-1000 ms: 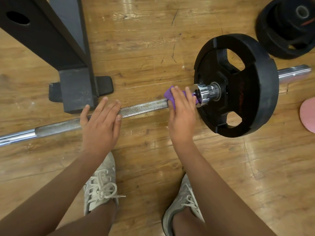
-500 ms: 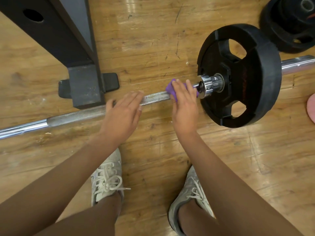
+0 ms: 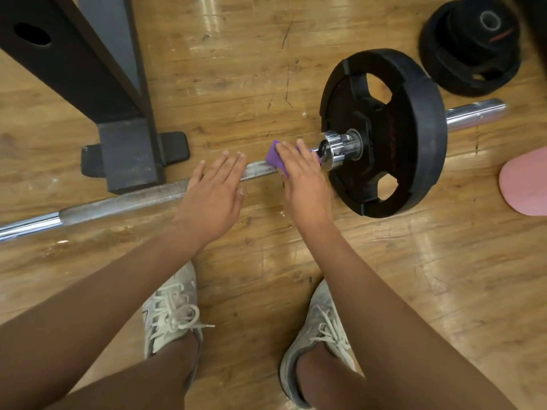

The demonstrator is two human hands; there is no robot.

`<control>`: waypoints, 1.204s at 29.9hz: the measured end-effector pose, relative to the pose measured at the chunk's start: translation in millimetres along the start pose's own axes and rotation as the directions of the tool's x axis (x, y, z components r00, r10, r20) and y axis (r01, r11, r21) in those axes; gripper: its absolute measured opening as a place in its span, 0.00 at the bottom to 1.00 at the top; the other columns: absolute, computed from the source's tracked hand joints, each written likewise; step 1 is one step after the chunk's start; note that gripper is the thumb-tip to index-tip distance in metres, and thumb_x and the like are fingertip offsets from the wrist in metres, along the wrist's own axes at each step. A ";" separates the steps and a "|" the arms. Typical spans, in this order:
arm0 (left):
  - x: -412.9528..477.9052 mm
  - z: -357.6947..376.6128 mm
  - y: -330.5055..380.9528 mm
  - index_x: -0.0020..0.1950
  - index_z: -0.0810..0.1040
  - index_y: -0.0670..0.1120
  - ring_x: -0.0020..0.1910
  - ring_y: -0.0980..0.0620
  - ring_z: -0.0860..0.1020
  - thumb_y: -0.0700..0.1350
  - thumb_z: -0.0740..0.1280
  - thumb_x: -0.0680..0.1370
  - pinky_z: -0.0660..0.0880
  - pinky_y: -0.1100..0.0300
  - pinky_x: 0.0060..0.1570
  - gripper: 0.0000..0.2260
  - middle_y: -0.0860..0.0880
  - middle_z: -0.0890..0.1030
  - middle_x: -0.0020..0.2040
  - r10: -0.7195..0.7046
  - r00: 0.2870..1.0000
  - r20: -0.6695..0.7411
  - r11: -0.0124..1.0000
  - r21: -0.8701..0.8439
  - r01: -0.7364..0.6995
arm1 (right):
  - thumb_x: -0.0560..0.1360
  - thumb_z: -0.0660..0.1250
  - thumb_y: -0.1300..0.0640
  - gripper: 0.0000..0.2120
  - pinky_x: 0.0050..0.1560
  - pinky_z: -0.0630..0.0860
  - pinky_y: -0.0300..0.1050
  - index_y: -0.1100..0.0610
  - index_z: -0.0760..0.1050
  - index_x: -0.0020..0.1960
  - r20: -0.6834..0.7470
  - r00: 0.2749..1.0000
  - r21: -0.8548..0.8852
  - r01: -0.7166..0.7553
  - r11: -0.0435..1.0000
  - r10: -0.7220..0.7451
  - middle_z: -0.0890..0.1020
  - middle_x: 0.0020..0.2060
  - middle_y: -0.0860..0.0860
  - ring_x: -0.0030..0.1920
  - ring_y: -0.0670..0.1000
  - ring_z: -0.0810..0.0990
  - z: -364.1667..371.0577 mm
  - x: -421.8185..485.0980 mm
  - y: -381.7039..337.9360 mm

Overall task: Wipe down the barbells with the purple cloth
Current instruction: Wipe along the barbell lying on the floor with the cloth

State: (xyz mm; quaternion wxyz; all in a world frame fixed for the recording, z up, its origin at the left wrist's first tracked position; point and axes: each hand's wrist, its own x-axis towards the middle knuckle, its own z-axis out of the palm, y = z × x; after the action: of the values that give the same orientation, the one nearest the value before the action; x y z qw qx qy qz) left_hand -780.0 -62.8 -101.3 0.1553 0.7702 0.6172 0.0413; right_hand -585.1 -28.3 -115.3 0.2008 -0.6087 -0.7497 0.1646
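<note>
Purple cloth (image 3: 273, 159): soft, light, wrapped on barbell (image 3: 257, 170) shaft just beside weight plate (image 3: 414, 137) | right grip (image 3: 305, 184) clasps cloth round shaft | left grip (image 3: 216, 196) flat, unclenched, on knurling (image 3: 142, 200) farther from plate | barbell likely heavy, stiff, may roll; steady at knurling.

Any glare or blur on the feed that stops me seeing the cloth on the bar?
Head view: ceiling lights streak glare across the wooden floor and glint off the chrome sleeve. The purple cloth under the right hand on the barbell reads sharp. A dark blurred shape intrudes at the top right corner.
</note>
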 end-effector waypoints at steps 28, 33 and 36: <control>-56.2 21.2 17.1 0.83 0.48 0.43 0.82 0.49 0.48 0.56 0.52 0.83 0.43 0.46 0.78 0.32 0.46 0.52 0.83 0.146 0.988 0.044 0.982 0.116 -0.150 | 0.85 0.58 0.57 0.19 0.79 0.46 0.51 0.55 0.68 0.76 0.189 0.978 -0.014 -0.089 0.996 0.091 0.71 0.75 0.51 0.80 0.55 0.56 -34.6 -32.5 -8.4; -68.6 21.8 16.0 0.83 0.51 0.42 0.82 0.48 0.50 0.55 0.51 0.83 0.48 0.48 0.78 0.32 0.45 0.52 0.83 0.231 0.970 0.070 0.960 0.146 -0.239 | 0.85 0.58 0.56 0.19 0.78 0.43 0.46 0.54 0.69 0.76 0.235 0.972 -0.029 -0.006 1.000 0.012 0.71 0.75 0.49 0.80 0.53 0.56 -34.2 -48.9 -11.4; -72.9 21.2 14.7 0.83 0.50 0.42 0.82 0.47 0.51 0.54 0.52 0.82 0.48 0.49 0.78 0.32 0.44 0.51 0.83 0.271 0.957 0.103 0.948 0.147 -0.284 | 0.84 0.60 0.58 0.20 0.78 0.46 0.45 0.54 0.69 0.76 0.280 0.958 -0.087 0.096 0.992 -0.068 0.73 0.73 0.50 0.79 0.52 0.61 -41.5 -52.0 6.0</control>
State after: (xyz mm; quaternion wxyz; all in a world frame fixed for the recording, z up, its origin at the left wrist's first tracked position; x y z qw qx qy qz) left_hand -777.9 -139.8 -107.8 0.1103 0.8604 0.4973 -0.0184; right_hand -549.9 -77.9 -87.6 0.0704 -0.5572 -0.8024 0.2019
